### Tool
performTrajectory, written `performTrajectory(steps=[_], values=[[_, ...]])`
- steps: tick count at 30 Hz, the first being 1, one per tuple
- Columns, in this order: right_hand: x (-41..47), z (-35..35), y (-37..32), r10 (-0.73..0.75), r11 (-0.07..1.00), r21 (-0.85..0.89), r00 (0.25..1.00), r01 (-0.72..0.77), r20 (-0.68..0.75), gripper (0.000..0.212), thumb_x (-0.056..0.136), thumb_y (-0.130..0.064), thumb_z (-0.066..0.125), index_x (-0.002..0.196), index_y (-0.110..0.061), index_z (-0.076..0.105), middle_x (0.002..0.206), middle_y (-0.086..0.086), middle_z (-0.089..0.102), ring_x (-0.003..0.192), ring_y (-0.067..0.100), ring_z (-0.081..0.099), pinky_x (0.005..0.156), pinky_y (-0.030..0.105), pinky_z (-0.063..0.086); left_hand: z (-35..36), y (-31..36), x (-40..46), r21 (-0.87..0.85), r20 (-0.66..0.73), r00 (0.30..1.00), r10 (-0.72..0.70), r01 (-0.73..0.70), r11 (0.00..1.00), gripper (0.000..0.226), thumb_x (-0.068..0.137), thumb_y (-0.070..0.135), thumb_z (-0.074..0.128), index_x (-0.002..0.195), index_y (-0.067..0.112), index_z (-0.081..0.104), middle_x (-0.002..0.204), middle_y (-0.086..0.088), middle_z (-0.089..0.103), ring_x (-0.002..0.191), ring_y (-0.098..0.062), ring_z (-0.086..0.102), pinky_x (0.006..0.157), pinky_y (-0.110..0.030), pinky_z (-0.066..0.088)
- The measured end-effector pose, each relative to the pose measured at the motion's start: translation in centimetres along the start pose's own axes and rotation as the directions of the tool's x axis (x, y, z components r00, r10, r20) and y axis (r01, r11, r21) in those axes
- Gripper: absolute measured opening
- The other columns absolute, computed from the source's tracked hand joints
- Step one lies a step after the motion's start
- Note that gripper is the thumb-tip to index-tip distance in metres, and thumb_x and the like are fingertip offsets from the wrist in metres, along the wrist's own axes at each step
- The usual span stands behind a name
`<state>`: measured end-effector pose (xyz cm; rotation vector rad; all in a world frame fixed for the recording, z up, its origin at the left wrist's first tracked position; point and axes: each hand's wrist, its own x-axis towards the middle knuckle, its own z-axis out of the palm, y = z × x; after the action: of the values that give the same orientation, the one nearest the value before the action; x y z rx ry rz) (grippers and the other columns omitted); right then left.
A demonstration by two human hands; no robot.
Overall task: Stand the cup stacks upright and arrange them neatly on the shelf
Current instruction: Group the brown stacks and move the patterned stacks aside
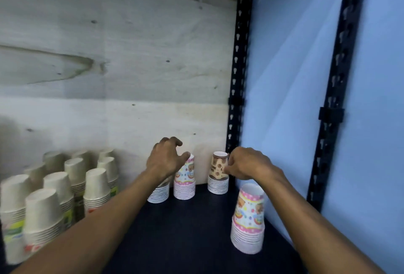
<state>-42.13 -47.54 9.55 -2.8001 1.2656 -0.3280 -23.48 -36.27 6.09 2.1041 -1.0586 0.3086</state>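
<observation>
Two bare arms reach into a dark shelf (185, 225) backed by plywood. The right hand (247, 164) pinches the brown stack (218, 175) of paper cups standing at the back. The left hand (166, 157) hovers with fingers spread loosely over the pastel stack (184, 181), holding nothing. Another pastel pile (248, 219) stands nearer, and plain stacks (54, 195) crowd the left. Paper cups are probably light and crushable, so grip the sides gently, low down.

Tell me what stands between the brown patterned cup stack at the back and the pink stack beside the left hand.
Nothing: head view shows bare dark shelf between the brown patterned stack and pink stack.
</observation>
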Motion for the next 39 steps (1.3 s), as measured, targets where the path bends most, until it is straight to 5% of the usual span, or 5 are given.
performTrajectory(steps=[10,16,31,35,39], values=[[-5.5,1.7,4.8,-0.012,0.979,0.203,1.0,0.017,-0.025,0.042,0.086,-0.063,0.053,0.102,-0.028,0.069,0.108,-0.004,0.071,0.1,0.021,0.065,0.085,0.036,0.054,4.5,5.1,3.0,0.156,0.261,0.959,0.108,-0.152,0.976,0.048,0.085,0.054,0.061,0.123,0.026,0.06,0.132,-0.004,0.059,0.12,-0.023,0.055,0.098,-0.039,0.047],[-6.4,3.6,6.1,-0.031,0.956,0.292,0.999,0.034,-0.018,0.059,0.068,-0.079,0.056,0.112,-0.041,0.058,0.109,-0.012,0.067,0.102,0.015,0.061,0.088,0.036,0.052,8.1,5.9,5.5,0.16,0.367,0.923,0.115,-0.184,0.97,0.056,0.084,0.053,0.063,0.132,0.026,0.054,0.139,-0.006,0.054,0.127,-0.025,0.047,0.1,-0.033,0.041],[-5.4,4.9,7.4,-0.084,0.948,0.305,0.996,0.091,-0.036,0.075,0.068,-0.073,0.065,0.136,-0.046,0.049,0.131,-0.011,0.062,0.121,0.016,0.056,0.097,0.032,0.047,12.2,5.4,5.9,-0.001,0.305,0.946,0.114,-0.12,0.993,0.047,0.079,0.042,0.071,0.122,0.03,0.057,0.122,-0.01,0.064,0.114,-0.029,0.057,0.09,-0.032,0.046],[-5.6,4.4,7.8,-0.105,0.916,0.389,0.994,0.095,0.004,0.075,0.063,-0.073,0.071,0.131,-0.046,0.055,0.126,-0.009,0.063,0.113,0.012,0.061,0.09,0.026,0.053,8.5,5.3,4.9,-0.075,0.304,0.941,0.149,-0.132,0.988,0.045,0.076,0.04,0.077,0.117,0.027,0.063,0.118,-0.007,0.068,0.107,-0.025,0.062,0.086,-0.029,0.049],[-5.5,5.0,8.1,-0.101,0.916,0.389,0.995,0.094,-0.003,0.102,0.039,-0.091,0.064,0.131,-0.049,0.053,0.115,-0.003,0.063,0.095,0.011,0.069,0.084,0.031,0.058,4.3,5.0,2.9,-0.128,0.292,0.945,0.147,-0.114,0.985,0.043,0.074,0.04,0.08,0.113,0.03,0.065,0.116,-0.005,0.069,0.102,-0.022,0.064,0.085,-0.03,0.052]])
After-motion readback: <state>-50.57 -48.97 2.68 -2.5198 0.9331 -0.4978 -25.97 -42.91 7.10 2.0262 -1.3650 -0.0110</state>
